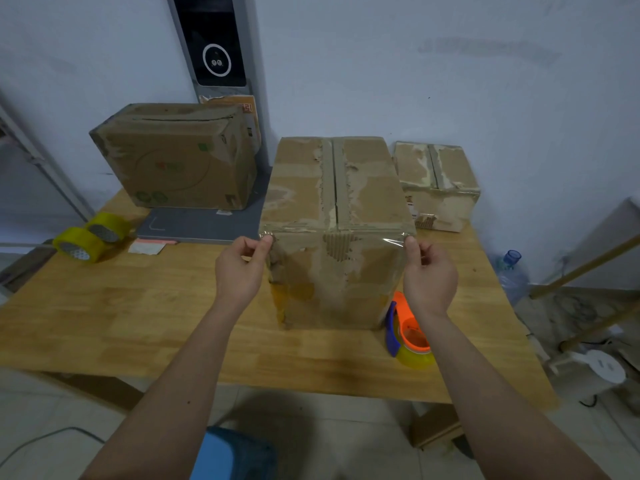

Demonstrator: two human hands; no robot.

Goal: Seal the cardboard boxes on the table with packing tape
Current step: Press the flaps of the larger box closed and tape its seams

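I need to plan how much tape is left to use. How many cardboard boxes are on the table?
3: the big box at front centre between both hands, one box at back left, one smaller box at back right. None seems hidden.

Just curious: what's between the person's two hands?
In the head view, the near cardboard box, a clear tape strip across its front edge from left hand to right hand.

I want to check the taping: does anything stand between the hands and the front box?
Nothing visible does. The left hand and right hand already touch the front box at its near top corners, pressing clear tape there.
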